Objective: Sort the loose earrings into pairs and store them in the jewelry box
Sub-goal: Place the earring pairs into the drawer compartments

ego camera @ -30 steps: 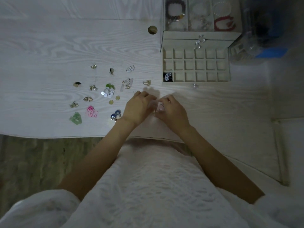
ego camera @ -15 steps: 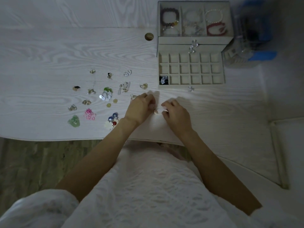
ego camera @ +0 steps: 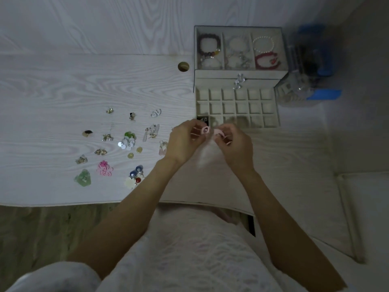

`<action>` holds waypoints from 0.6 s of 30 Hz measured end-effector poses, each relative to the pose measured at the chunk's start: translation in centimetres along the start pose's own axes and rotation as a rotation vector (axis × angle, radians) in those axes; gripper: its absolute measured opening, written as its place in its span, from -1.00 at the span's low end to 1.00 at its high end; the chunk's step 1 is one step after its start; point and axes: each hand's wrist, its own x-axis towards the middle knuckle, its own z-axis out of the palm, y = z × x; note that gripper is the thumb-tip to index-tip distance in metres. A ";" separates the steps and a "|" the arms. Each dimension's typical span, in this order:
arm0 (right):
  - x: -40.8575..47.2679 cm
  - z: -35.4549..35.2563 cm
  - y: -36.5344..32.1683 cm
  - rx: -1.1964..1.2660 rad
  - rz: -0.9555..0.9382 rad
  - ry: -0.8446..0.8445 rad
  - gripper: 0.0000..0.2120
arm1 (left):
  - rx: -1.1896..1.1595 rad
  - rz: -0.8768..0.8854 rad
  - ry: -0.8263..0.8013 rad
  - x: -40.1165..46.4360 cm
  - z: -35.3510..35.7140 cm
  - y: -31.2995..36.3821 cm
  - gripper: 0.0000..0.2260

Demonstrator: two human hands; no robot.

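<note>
Left hand [ego camera: 185,142] lifted above the surface [ego camera: 63,85], fingers curled, grip pinching a small pink hoop earring [ego camera: 205,130] at the fingertips. Right hand [ego camera: 235,144] just beside it, fingers likewise curled, grip closed on a second pale pink earring [ego camera: 218,133], partly hidden behind the fingers. Both held close together, nearly touching, in front of the near edge of the jewelry box [ego camera: 237,74].

Just beyond the hands, the box's pulled-out drawer tray [ego camera: 237,106] with its grid of small square compartments; something dark in the near-left compartment [ego camera: 203,120], detail too dim to read. Above the tray, a clear crystal knob [ego camera: 240,80] on the drawer front. On top, three larger sections: a dark beaded bracelet [ego camera: 208,45] at left, pale bracelets [ego camera: 236,49] in the middle, a pearl strand [ego camera: 263,43] and a red bracelet [ego camera: 267,60] at right.

Left of the hands, loose earrings spread across the white wood-grain surface: a pink-and-white drop [ego camera: 163,147] near the left wrist, a silver sequin cluster with green [ego camera: 127,140], two small yellow beads [ego camera: 134,152], a hot-pink openwork pair [ego camera: 104,168], a green translucent piece [ego camera: 83,178], blue, red and white flower pieces [ego camera: 134,177], several small gold ones [ego camera: 100,152], a clear loop pair [ego camera: 156,113].

Round cable hole [ego camera: 183,66] in the surface, left of the box. Blurred clear container with blue parts [ego camera: 309,81] to the right of the box. White textured garment [ego camera: 189,249] in the foreground.
</note>
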 end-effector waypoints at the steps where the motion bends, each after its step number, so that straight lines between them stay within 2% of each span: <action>1: 0.7 -0.4 0.0 -0.009 0.008 0.029 -0.86 | 0.058 0.035 0.021 0.8 0.4 0.1 -0.85; 5: 2.8 -1.4 0.3 0.001 0.039 0.078 -0.87 | 0.270 0.100 0.094 3.5 2.4 0.3 -0.86; 11: 4.1 -1.8 0.8 -0.042 0.051 0.030 -0.86 | 0.491 0.152 0.039 4.8 2.8 0.8 -0.82; 15: 5.0 -1.8 0.7 -0.052 -0.020 -0.031 -0.89 | 0.541 0.254 0.053 4.6 1.8 -0.2 -0.79; 18: 5.3 -1.3 0.3 -0.138 -0.109 -0.071 -0.88 | 0.581 0.331 0.070 3.7 1.4 -0.9 -0.89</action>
